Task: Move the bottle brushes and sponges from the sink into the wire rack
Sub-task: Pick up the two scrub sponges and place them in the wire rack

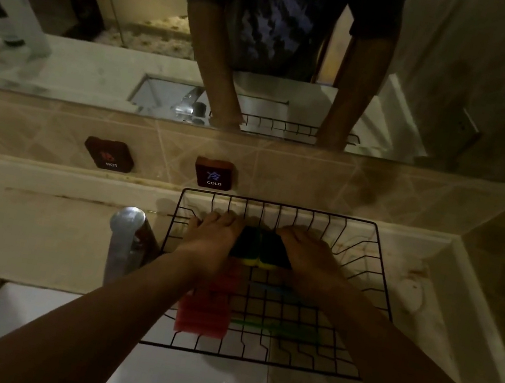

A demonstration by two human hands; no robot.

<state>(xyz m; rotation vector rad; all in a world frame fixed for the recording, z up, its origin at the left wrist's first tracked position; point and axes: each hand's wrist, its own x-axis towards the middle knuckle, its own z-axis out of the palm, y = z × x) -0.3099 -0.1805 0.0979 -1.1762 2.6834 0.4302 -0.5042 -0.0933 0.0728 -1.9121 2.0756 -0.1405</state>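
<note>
A black wire rack (373,280) sits on the counter to the right of the tap. Both my hands are inside it at the far end. My left hand (214,238) grips one green-and-yellow sponge (246,246); my right hand (310,257) grips a second one (274,252) right beside it, the two sponges touching. A red ridged sponge (204,313) lies at the rack's near left. A blue-handled brush (281,289) and a green-handled brush (277,329) lie across the rack floor, dim and blurred. The white sink (49,341) is at the lower left.
A chrome tap (125,236) stands just left of the rack. HOT (109,154) and COLD (214,174) labels are on the tiled backsplash. A mirror above reflects my arms and the rack. A wall closes off the counter on the right.
</note>
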